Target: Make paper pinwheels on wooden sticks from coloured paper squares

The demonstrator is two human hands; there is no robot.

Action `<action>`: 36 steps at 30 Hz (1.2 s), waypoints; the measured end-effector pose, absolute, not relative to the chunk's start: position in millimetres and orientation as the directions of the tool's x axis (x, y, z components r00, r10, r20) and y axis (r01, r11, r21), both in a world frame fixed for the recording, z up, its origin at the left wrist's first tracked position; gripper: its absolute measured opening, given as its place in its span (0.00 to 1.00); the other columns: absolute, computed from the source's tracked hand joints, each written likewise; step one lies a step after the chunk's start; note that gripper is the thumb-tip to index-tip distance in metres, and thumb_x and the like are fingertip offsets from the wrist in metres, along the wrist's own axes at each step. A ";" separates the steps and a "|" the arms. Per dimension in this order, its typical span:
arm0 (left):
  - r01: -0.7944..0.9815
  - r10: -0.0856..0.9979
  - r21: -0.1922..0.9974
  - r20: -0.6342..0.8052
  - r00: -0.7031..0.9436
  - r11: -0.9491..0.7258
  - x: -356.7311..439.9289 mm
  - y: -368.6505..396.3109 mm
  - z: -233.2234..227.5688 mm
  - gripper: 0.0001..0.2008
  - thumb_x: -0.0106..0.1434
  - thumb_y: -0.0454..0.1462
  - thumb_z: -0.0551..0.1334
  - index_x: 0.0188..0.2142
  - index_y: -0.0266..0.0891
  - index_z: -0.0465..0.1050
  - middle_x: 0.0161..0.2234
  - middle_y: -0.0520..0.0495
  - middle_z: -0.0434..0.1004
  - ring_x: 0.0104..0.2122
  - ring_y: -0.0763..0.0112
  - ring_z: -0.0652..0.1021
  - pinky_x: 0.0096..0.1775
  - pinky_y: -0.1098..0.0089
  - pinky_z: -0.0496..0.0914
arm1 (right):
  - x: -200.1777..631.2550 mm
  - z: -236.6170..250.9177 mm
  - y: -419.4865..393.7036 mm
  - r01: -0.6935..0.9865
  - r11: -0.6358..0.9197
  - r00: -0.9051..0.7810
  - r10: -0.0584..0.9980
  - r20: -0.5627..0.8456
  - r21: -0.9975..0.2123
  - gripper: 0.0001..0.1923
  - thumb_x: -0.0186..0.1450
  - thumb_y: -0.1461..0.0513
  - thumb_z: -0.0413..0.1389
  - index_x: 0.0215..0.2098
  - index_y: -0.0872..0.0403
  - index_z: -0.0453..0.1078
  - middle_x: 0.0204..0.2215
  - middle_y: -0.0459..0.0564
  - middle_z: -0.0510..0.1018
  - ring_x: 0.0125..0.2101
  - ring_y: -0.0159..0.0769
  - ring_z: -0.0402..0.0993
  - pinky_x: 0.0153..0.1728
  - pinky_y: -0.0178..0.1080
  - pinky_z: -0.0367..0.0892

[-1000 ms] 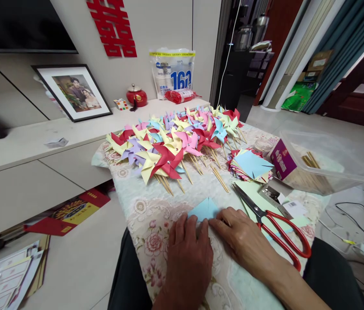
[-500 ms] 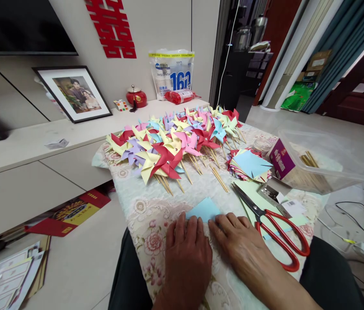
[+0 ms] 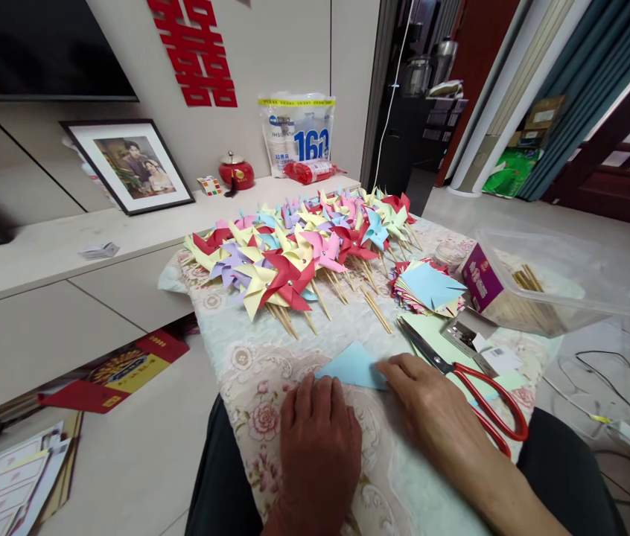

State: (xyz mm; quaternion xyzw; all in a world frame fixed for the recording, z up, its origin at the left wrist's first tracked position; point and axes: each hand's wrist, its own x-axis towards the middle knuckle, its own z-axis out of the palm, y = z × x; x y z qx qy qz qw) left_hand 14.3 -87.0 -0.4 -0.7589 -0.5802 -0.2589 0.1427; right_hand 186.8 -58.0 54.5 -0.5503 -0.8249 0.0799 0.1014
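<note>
On the tablecloth lies a light blue sheet of paper (image 3: 355, 366), folded into a triangle with its point facing away from me. My left hand (image 3: 322, 435) rests at its lower left edge, fingers side by side and laid flat on the paper and cloth. At the right corner my right hand (image 3: 424, 398) has its fingers curled together on the paper; its thumb is hidden. Large scissors with red handles (image 3: 454, 368) lie partly open beside my right hand. Beyond them is a stack of coloured paper squares (image 3: 432, 286) with cut corners, blue on top.
Many paper pinwheels (image 3: 293, 260) on sticks cover the far side of the table. Loose wooden sticks (image 3: 376, 311) lie in front of them. A clear plastic box (image 3: 561, 298) with sticks stands at right, near a small open box (image 3: 468, 331).
My right hand has slid right along the folded edge to the paper's right corner, uncovering more blue paper. My left hand stays at the left edge.
</note>
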 end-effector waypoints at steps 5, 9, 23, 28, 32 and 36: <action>0.933 0.780 0.070 0.572 0.253 -0.354 13.0 -86.4 -4.1 0.13 0.65 0.31 0.58 0.44 0.31 0.79 0.44 0.37 0.83 0.47 0.47 0.76 0.51 0.48 0.65 | 186.3 39.7 -44.3 0.842 0.306 -0.284 0.952 0.117 -0.445 0.20 0.69 0.68 0.49 0.59 0.56 0.66 0.46 0.59 0.75 0.43 0.47 0.77 0.43 0.47 0.73; 0.930 0.784 0.088 0.568 0.248 -0.358 12.7 -86.3 -5.4 0.13 0.65 0.30 0.58 0.45 0.31 0.79 0.44 0.38 0.82 0.46 0.48 0.76 0.50 0.49 0.66 | 184.8 30.7 -42.6 0.805 0.275 -0.256 0.960 0.109 -0.525 0.25 0.67 0.67 0.53 0.62 0.57 0.63 0.50 0.60 0.73 0.46 0.48 0.75 0.46 0.50 0.72; 0.498 0.937 0.815 0.348 -0.012 -0.296 10.5 -86.4 10.6 0.11 0.64 0.32 0.58 0.44 0.39 0.76 0.36 0.45 0.80 0.34 0.65 0.80 0.36 0.65 0.75 | 189.9 12.1 -31.1 0.101 0.085 -0.053 0.995 0.080 -0.991 0.31 0.60 0.57 0.64 0.61 0.50 0.66 0.44 0.52 0.76 0.37 0.36 0.75 0.40 0.41 0.73; -0.116 0.982 0.979 -0.175 -0.073 0.166 24.9 -71.6 19.1 0.16 0.58 0.41 0.67 0.44 0.37 0.75 0.40 0.41 0.82 0.39 0.62 0.81 0.40 0.64 0.75 | 186.9 20.9 -34.6 -0.050 0.107 -0.025 0.994 0.108 -0.993 0.31 0.59 0.59 0.66 0.60 0.49 0.67 0.39 0.47 0.77 0.37 0.34 0.76 0.41 0.39 0.73; -0.370 0.941 0.882 -0.333 -0.053 0.292 34.7 -57.0 27.3 0.18 0.53 0.44 0.71 0.39 0.35 0.75 0.33 0.43 0.82 0.32 0.65 0.80 0.35 0.67 0.74 | 186.6 23.5 -36.4 -0.102 0.146 -0.045 0.987 0.152 -0.984 0.30 0.61 0.58 0.65 0.61 0.47 0.66 0.38 0.47 0.77 0.37 0.34 0.76 0.42 0.39 0.72; -0.461 0.953 0.850 -0.303 -0.033 0.254 38.9 -49.6 32.0 0.15 0.52 0.43 0.72 0.34 0.35 0.75 0.28 0.46 0.81 0.29 0.68 0.79 0.32 0.69 0.72 | 188.4 22.2 -37.1 -0.018 0.164 -0.061 0.985 0.164 -0.986 0.30 0.62 0.58 0.64 0.61 0.49 0.66 0.39 0.48 0.77 0.38 0.36 0.75 0.44 0.41 0.71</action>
